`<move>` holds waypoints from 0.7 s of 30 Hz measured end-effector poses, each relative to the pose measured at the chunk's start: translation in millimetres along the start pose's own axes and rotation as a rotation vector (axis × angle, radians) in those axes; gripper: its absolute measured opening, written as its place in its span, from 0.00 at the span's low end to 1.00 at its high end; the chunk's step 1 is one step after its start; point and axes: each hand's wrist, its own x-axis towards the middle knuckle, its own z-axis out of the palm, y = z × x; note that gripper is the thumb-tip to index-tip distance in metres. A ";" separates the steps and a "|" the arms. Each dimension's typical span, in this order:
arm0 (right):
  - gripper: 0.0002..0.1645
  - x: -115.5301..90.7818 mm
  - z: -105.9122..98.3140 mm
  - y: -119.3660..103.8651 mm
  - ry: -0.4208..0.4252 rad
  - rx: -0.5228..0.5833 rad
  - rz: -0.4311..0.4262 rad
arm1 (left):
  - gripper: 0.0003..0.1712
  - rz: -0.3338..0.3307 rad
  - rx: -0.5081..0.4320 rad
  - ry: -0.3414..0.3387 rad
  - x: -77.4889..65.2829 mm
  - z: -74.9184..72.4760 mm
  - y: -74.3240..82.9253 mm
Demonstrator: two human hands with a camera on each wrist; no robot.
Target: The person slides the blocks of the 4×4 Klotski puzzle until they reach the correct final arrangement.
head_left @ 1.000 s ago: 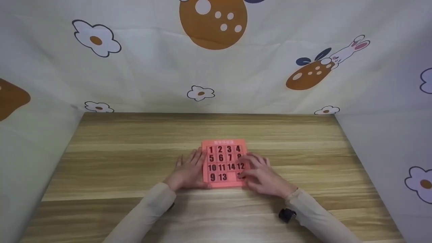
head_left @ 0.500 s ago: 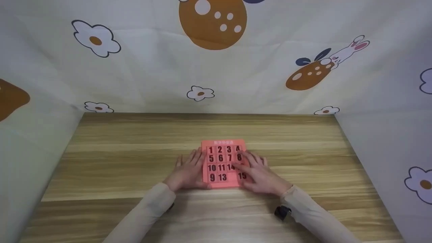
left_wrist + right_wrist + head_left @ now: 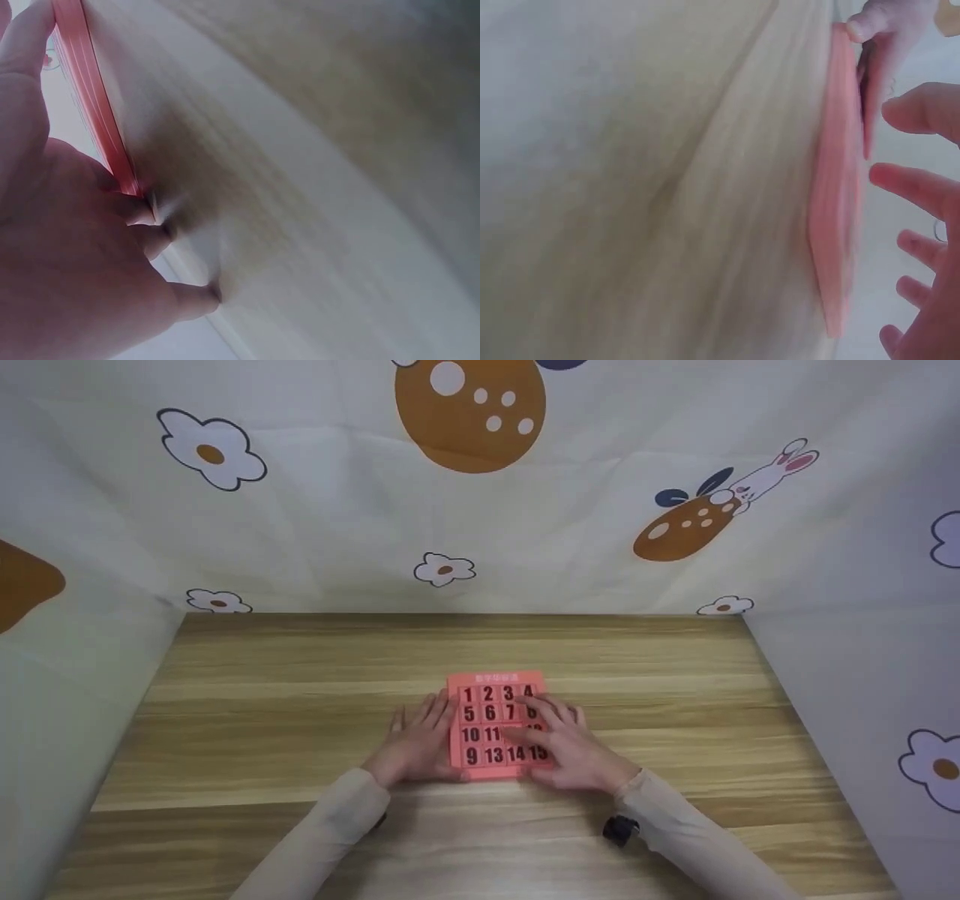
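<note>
A pink number slide puzzle (image 3: pixel 491 773) lies flat on the table, its side edge (image 3: pixel 94 90) showing in the left wrist view. My left hand (image 3: pixel 420 742) rests along its left side with fingers nearly straight, the thumb at the lower left corner. My right hand (image 3: pixel 577 750) is spread over the right part, index fingertip just right of tile 11 and other fingers over the upper right tiles. Tile 14 (image 3: pixel 515 755) sits between 13 and 15 in the bottom row. Fingers partly hide 8 and 12. In the right wrist view, my right hand's fingers (image 3: pixel 911 187) appear loosely spread beside the puzzle.
The wood-grain table (image 3: pixel 300 660) extends around the puzzle on all sides. A pale patterned cloth (image 3: pixel 337 510) hangs behind it and along both sides. A small black device (image 3: pixel 621 830) is at the right wrist.
Tile 14 has slid down from the third row into the bottom-row gap. My right hand has shifted left across the tiles. My left hand stays in place.
</note>
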 end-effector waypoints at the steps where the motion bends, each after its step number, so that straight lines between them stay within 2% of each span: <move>1: 0.34 1.6 1.6 -0.5 -0.010 -0.001 0.003 | 0.70 0.002 0.000 0.001 0.0 0.1 0.0; 4: 0.35 5.0 5.0 -1.8 -0.032 0.008 -0.009 | 0.69 0.003 -0.009 -0.003 0.6 0.7 -0.2; 7: 0.33 4.8 5.2 -2.2 -0.033 0.019 -0.008 | 0.69 0.004 -0.023 -0.004 2.0 1.6 -0.1; 14: 0.19 -1.3 -2.6 -0.4 0.074 0.027 0.084 | 0.70 -0.001 -0.007 0.001 3.5 2.6 0.7; 17: 0.20 0.0 -2.1 -1.9 0.080 0.036 0.098 | 0.70 -0.003 -0.015 0.007 2.9 3.0 0.2; 21: 0.24 8.9 3.9 -10.0 0.041 0.029 0.091 | 0.69 -0.001 -0.020 0.012 2.1 3.7 -0.6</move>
